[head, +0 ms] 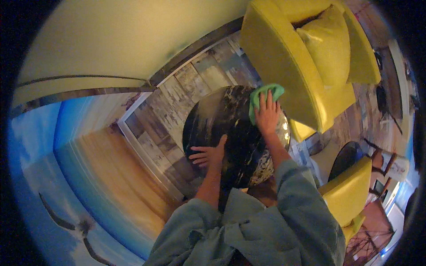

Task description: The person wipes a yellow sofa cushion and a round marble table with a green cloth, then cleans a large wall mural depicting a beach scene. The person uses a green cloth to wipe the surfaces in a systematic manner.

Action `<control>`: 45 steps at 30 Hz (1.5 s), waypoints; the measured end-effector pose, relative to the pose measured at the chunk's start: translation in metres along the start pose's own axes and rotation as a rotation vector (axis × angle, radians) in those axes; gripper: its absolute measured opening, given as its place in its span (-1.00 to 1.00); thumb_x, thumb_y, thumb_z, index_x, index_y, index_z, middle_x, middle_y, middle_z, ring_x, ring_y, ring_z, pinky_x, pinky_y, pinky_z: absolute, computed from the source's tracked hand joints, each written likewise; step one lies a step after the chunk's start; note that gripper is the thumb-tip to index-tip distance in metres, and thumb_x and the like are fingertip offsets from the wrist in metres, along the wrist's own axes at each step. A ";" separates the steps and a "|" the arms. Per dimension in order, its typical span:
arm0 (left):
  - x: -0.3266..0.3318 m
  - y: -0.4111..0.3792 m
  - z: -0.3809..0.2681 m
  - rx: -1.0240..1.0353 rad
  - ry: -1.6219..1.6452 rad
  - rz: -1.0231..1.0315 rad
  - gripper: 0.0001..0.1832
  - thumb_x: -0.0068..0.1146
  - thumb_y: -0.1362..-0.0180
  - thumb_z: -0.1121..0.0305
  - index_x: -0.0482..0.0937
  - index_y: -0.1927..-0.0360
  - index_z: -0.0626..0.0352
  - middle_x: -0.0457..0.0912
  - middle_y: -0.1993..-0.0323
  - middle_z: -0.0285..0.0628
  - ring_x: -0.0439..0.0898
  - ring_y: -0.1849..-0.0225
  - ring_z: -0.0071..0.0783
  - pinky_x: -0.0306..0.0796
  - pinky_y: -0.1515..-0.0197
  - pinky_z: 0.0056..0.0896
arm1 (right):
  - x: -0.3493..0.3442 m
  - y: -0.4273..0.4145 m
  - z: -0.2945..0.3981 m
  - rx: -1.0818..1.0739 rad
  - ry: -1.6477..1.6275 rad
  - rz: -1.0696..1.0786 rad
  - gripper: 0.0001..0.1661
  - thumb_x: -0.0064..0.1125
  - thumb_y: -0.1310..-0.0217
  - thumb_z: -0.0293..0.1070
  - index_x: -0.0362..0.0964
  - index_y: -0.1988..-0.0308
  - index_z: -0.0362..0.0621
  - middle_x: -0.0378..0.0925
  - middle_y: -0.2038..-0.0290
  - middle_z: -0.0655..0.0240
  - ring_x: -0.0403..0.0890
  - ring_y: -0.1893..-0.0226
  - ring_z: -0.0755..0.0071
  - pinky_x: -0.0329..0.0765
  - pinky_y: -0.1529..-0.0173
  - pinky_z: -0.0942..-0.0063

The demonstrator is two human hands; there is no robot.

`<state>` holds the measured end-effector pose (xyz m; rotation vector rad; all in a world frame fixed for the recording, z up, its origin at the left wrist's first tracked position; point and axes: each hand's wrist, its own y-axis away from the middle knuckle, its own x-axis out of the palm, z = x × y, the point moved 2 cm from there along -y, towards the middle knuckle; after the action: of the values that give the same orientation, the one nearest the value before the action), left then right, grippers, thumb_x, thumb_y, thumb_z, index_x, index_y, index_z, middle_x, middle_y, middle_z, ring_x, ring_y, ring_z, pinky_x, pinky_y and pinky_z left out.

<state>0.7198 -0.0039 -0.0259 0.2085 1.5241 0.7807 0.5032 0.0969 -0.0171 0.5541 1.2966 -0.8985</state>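
Note:
Before me stands a round table (229,133) with a dark, glossy, marble-patterned top. Under my right hand (267,114) a green cloth (278,89) is pressed against the far right part of the top, near the rim. The palm and fingers cover part of the cloth. My left hand (211,153) rests on the left side of the tabletop, its fingers spread and nothing in them. Bright reflections show along the table's right edge.
A yellow armchair (283,66) with a cushion (327,46) stands close to the table's right. Another yellow chair (349,189) is at lower right, by a dark round table (344,159). A beach mural (109,166) covers the left wall. The floor (173,103) is wood-patterned.

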 end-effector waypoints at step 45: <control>0.001 0.017 -0.083 1.408 -0.604 0.046 0.51 0.26 0.36 -0.48 -0.51 -0.42 0.04 -0.63 -0.36 0.36 -0.60 -0.38 0.39 -0.56 -0.30 0.37 | -0.042 0.112 -0.043 0.527 -0.186 0.010 -0.13 0.28 0.04 -0.23 0.13 -0.27 -0.09 0.02 -0.36 0.11 0.15 -0.30 0.00 -0.01 -0.36 0.03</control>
<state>0.6367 -0.0191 -0.0241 1.3715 1.2183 -0.4463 0.5691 0.2044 -0.0001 0.8612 0.8840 -1.2616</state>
